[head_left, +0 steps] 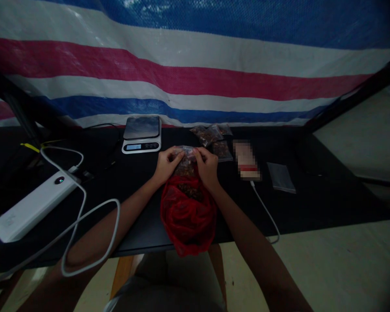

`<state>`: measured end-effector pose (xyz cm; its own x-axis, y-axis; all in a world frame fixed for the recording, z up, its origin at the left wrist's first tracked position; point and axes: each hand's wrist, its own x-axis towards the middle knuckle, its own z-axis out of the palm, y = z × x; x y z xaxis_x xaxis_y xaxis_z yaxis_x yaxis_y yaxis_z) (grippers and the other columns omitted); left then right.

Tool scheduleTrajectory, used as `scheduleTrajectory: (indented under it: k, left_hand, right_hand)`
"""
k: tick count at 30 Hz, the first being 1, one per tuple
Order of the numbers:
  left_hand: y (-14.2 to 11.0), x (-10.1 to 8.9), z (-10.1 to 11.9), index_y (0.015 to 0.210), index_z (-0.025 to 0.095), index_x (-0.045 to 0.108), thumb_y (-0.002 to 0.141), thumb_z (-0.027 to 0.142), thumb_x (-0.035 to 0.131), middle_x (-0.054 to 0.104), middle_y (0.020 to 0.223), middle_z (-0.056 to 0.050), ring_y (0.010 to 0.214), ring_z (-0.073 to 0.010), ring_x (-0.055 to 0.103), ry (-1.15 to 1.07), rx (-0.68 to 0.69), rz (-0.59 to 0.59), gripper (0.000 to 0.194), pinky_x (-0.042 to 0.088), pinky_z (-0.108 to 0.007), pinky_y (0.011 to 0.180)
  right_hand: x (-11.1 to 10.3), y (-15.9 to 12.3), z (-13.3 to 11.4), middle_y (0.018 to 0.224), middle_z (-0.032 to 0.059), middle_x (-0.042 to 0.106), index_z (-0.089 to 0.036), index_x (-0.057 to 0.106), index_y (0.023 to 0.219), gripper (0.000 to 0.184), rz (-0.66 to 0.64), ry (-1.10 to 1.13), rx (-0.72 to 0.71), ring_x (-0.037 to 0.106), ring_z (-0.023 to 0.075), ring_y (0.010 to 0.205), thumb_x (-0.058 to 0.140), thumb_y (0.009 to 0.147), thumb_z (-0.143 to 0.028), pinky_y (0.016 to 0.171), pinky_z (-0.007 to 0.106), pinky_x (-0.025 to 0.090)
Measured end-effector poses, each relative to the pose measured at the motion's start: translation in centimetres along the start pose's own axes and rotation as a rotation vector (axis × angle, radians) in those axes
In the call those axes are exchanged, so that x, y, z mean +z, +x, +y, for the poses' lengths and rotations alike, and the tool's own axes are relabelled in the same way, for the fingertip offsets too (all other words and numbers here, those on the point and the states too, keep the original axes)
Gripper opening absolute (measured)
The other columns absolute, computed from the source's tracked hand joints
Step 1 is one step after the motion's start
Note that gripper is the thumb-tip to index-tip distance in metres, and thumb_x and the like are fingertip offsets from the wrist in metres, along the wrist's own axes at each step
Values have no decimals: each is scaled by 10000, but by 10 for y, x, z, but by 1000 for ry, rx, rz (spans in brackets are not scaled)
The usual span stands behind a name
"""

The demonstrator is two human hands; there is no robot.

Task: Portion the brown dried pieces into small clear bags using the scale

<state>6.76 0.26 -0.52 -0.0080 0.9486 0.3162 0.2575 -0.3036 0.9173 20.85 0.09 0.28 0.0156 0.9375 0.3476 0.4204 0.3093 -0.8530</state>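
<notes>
- The left hand (167, 164) and right hand (207, 167) meet near the middle of the black table (318, 190), with their fingers curled and closed on the top edge of a small clear bag (186, 164) from either side.
- The small clear bag holds dark reddish-brown pieces. Its long axis runs roughly upright in the view, with the pinched top pointing away from the person and the lower end dipping into a red plastic bag (187, 216).
- The red plastic bag sags over the table's near edge, and its bottom hangs below that edge.
- Directly ahead, a digital kitchen scale (141, 135) sits near the far edge, with open tabletop between it and the hands.
- Three filled small bags (208, 135) lie just beyond the right hand.
- To the right are a blurred packet (246, 160) and a flat grey bag (281, 177).
- A white power bank (32, 208) lies well left, and its white cable (84, 216) loops across the left forearm.
- A striped tarp (195, 73) hangs behind the far edge.
</notes>
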Motion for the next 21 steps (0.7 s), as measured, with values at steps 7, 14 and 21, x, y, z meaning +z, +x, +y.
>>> scheduleTrajectory:
  k: [7,14,21]
  left_hand:
    - [-3,0,3,785,132,637,774,347,522,626,701,-12,625,-116,560,115,57,14,244,429,-205,593]
    - [-5,1,2,862,157,644,798,334,489,662,796,-31,696,-139,597,198,120,-35,244,447,-225,646]
    - [-6,-1,1,861,166,642,806,334,470,665,762,-32,660,-148,604,290,118,-63,247,448,-230,620]
  right_hand:
    - [7,4,5,843,-5,640,-237,586,925,227,-128,85,38,588,154,782,471,796,-384,705,258,424]
    - [5,5,8,658,-7,622,-185,623,696,180,-111,88,7,579,143,635,541,747,-337,597,230,431]
    - [8,5,11,694,6,643,-187,639,696,141,-81,32,-31,586,147,654,560,736,-296,619,238,444]
